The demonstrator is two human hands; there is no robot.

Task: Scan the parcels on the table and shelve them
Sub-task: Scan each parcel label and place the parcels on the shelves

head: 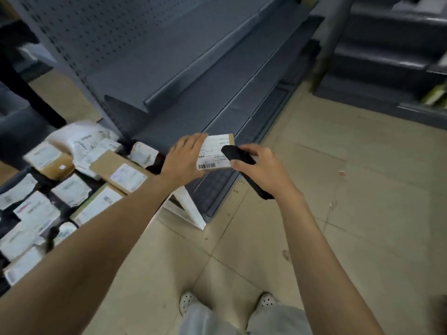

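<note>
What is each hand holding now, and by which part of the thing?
The left hand holds a small labelled parcel by its left edge. The right hand grips a black handheld scanner around its middle.

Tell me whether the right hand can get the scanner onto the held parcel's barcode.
Probably yes: the right hand holds the scanner right beside the parcel in the left hand, and the barcode faces up, uncovered.

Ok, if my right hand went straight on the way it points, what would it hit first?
Most likely the small labelled parcel held in your left hand: the right hand aims its black scanner straight at it. Depth is unclear, so the gap between them can't be judged.
</note>
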